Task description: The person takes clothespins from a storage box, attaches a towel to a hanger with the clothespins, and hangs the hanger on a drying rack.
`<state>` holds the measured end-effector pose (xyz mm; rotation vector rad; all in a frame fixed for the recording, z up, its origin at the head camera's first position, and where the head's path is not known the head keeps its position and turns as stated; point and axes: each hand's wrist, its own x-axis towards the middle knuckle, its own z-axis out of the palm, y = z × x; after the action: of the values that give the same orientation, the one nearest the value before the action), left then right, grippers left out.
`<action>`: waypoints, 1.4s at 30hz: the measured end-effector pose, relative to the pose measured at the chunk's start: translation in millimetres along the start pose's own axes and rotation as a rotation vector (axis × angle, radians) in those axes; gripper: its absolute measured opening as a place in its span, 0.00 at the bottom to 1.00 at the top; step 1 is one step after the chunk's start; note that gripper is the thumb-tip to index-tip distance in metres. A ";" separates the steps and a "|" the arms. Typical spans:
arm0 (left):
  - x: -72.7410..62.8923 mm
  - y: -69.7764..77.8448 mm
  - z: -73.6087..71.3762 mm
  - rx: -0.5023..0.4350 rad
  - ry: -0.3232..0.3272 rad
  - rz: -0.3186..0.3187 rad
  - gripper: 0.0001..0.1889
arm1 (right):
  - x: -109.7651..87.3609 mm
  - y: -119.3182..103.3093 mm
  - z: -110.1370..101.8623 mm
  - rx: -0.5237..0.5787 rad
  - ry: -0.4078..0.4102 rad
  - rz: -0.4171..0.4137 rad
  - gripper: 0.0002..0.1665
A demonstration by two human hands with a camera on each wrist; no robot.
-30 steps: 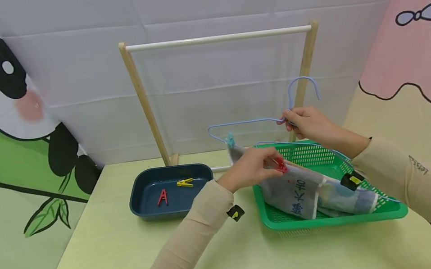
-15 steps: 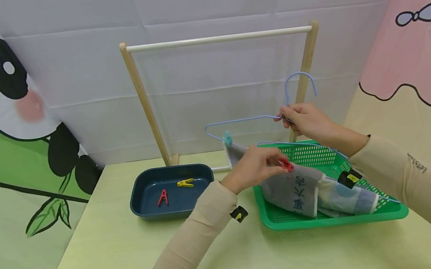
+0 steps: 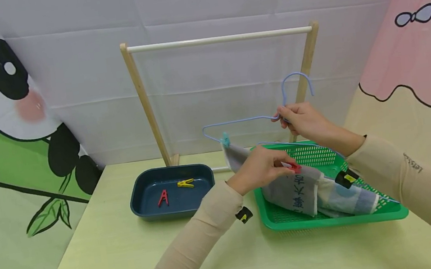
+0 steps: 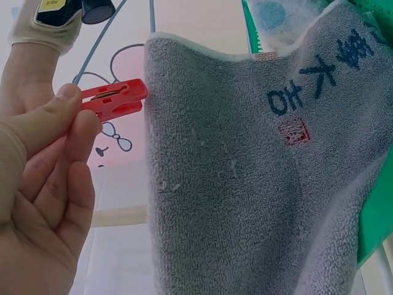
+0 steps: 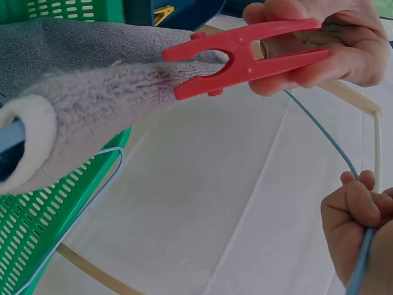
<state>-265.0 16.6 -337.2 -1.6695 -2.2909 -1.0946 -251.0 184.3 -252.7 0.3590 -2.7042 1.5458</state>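
My left hand [image 3: 262, 168] pinches a red clothespin [image 3: 295, 168] by its handles. In the right wrist view the clothespin's [image 5: 242, 55] spread jaws stand around the edge of a grey towel [image 5: 116, 86]. The towel [image 3: 284, 189] is draped over the lower bar of a blue clothes hanger [image 3: 238, 121], its dark lettering showing in the left wrist view. My right hand [image 3: 303, 120] grips that hanger just under its hook, holding it up tilted. A teal clothespin [image 3: 225, 140] sits at the hanger's left end, on the towel's corner.
Behind the hands stands a rack with wooden posts and a white rail [image 3: 219, 39]. A green basket [image 3: 272, 226] under the towel holds a checked cloth [image 3: 346, 199] and blue wire. At left, a dark blue tray [image 3: 139, 208] contains a red clothespin [image 3: 162, 198] and a yellow clothespin [image 3: 185, 183].
My left hand has moved a little to the right with the red clothespin, along the towel's upper edge. My right hand and the hanger have shifted slightly left and up.
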 end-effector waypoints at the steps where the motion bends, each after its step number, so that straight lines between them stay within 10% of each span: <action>1: 0.3 0.2 0.6 0.003 -0.001 0.004 0.09 | 0.1 -0.2 0.2 0.002 0.001 0.002 0.29; 42: 26.1 12.3 15.6 0.223 -0.173 0.007 0.07 | -3.2 8.2 -1.5 0.047 -0.030 -0.023 0.30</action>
<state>-259.7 48.3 -330.4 -1.7411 -2.4026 -0.6852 -249.7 190.2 -259.3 0.4154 -2.6801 1.6129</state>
